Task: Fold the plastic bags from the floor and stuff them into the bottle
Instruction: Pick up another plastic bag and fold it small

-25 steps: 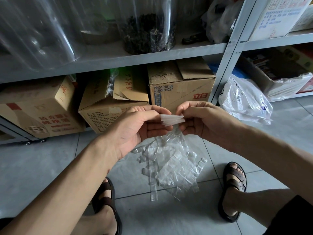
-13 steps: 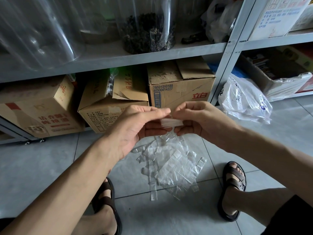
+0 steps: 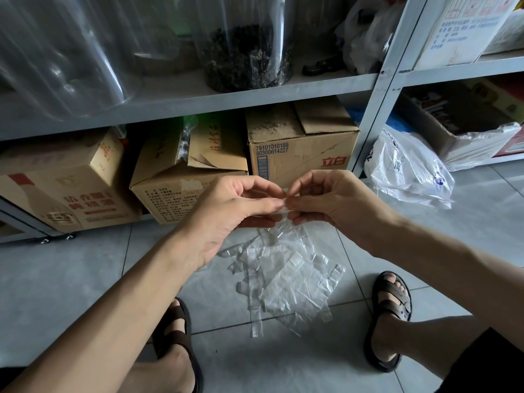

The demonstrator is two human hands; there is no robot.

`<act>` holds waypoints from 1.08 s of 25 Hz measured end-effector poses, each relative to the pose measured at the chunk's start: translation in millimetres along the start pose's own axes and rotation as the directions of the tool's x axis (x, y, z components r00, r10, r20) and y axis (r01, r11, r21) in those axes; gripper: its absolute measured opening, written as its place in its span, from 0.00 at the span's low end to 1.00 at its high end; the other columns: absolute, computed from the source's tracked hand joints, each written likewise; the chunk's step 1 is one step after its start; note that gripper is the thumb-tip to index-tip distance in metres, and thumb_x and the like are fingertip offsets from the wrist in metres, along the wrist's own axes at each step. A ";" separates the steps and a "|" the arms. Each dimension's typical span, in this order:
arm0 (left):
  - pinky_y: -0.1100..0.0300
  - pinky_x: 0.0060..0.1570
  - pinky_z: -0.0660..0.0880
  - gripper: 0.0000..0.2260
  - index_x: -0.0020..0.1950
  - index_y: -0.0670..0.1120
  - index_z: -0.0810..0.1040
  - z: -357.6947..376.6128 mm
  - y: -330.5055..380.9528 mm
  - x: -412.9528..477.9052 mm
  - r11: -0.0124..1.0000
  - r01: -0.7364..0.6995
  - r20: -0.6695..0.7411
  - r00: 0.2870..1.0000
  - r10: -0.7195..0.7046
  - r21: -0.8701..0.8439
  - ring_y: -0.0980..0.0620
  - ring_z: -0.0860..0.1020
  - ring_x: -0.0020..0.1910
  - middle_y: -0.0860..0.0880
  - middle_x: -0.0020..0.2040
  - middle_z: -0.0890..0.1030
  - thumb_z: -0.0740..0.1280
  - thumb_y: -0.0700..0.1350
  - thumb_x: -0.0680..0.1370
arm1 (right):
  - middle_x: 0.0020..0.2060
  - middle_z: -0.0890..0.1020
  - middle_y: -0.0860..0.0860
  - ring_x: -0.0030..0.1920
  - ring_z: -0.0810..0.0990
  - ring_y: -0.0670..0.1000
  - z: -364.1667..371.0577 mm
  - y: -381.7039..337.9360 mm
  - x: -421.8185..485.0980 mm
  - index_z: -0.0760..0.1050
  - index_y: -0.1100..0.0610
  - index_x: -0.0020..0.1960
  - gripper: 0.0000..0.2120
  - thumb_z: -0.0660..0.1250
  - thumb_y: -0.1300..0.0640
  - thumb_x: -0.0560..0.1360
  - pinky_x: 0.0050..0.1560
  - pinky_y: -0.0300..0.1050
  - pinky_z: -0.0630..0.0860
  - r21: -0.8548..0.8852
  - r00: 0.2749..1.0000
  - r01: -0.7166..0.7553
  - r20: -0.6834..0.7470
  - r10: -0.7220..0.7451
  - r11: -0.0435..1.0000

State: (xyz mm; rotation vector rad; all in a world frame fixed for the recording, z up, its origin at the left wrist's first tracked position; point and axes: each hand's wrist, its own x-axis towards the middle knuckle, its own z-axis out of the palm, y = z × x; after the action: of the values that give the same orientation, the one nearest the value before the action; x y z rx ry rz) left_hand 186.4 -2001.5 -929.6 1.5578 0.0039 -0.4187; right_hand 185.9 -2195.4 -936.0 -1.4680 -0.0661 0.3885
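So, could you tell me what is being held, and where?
Left hand and right hand both pinch a folded clear plastic bag, one at each end.

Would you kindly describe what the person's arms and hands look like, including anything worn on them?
The left arm and right arm are bare, with no sleeves in view. The left hand and right hand wear no gloves; no ring, watch or bracelet shows.
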 end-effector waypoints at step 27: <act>0.68 0.42 0.77 0.12 0.45 0.42 0.85 -114.1 -21.7 -6.6 0.850 -0.179 -0.010 0.977 0.211 0.495 0.59 0.82 0.38 0.50 0.41 0.86 0.77 0.29 0.67 | 0.32 0.82 0.49 0.34 0.81 0.46 88.8 9.3 81.4 0.81 0.60 0.40 0.09 0.74 0.72 0.69 0.40 0.37 0.79 -0.455 0.964 0.082 0.264 0.046 0.887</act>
State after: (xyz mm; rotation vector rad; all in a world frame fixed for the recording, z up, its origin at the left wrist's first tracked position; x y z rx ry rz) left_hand 204.2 -1888.7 -951.9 2.0546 -0.2276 -0.2121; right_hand 235.4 -2086.2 -950.6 -1.8770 -0.4158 0.5830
